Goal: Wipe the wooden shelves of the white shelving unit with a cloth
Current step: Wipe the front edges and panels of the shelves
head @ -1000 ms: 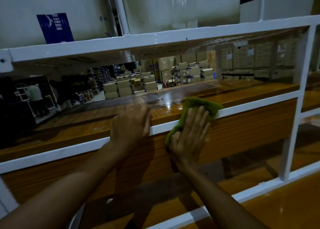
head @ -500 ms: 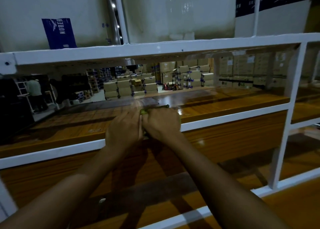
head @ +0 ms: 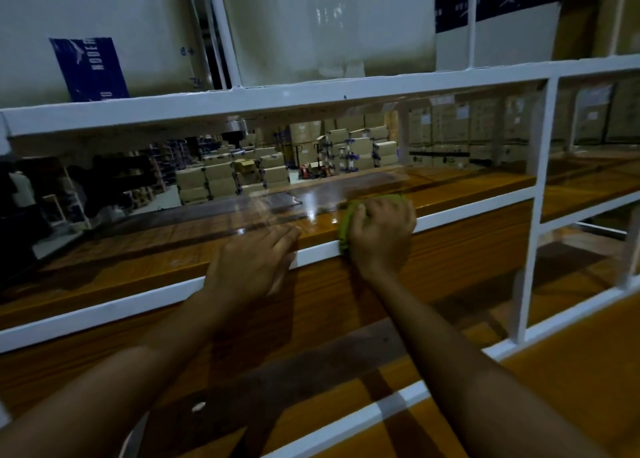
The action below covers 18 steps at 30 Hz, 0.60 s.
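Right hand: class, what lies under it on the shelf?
A green cloth lies under the right hand, on the wooden shelf by its white front rail. The hand covers most of it.

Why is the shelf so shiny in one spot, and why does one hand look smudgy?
Head view: a light glares white off the glossy shelf just left of the cloth; the left hand is motion-blurred at the fingers, the right hand sharper; the whole picture is dim, and the wide lens bends the white rails.
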Tool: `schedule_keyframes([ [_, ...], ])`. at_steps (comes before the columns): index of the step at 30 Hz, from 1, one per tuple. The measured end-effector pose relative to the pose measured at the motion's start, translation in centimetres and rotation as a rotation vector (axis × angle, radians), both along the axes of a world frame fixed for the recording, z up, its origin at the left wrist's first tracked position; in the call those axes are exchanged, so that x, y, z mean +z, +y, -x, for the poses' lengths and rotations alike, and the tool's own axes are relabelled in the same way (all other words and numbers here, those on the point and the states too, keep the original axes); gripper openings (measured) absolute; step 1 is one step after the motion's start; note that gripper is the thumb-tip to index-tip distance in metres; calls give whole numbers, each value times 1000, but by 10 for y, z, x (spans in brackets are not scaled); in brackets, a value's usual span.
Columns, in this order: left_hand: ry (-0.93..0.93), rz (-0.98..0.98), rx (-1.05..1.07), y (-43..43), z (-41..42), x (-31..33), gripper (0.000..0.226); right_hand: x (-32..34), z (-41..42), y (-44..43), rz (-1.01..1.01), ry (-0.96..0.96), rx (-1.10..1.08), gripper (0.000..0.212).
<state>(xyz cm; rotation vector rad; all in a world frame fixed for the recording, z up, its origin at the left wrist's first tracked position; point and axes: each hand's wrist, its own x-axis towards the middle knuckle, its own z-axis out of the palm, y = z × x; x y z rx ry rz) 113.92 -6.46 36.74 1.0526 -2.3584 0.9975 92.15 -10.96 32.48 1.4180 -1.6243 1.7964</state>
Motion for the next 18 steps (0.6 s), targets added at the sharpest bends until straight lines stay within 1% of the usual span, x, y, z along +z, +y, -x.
schedule_keyframes([
  [1,27,-8,-8,2,2,1,47,-4,-20,5,10,45,11,35],
  [3,124,-36,-34,5,10,3,39,-20,-59,13,19,241,66,43],
  [4,177,-60,-49,6,15,3,33,-28,-72,14,24,302,69,49],
  [5,212,-85,-61,6,18,4,30,-36,-79,12,33,311,60,52],
  [7,199,-100,-60,5,21,3,35,-52,-76,8,57,297,32,55],
  [9,89,-39,-28,0,20,-1,48,-77,-61,1,63,308,18,57],
  [10,24,7,2,-2,19,-3,52,-95,-52,-3,52,274,-2,58],
  [11,-30,41,38,-4,19,-4,55,-112,-43,-7,33,185,-22,59],
  [13,-91,79,97,-8,23,-8,57,-137,-26,-13,-9,-117,-47,59],
  [15,-123,96,129,-12,27,-11,58,-137,-15,-20,-16,-372,-65,59],
  [16,-140,108,141,-14,29,-13,59,-129,-14,-22,-11,-446,-70,60],
  [18,-161,128,162,-16,34,-17,60,-113,-23,-22,-19,-498,-84,62],
])
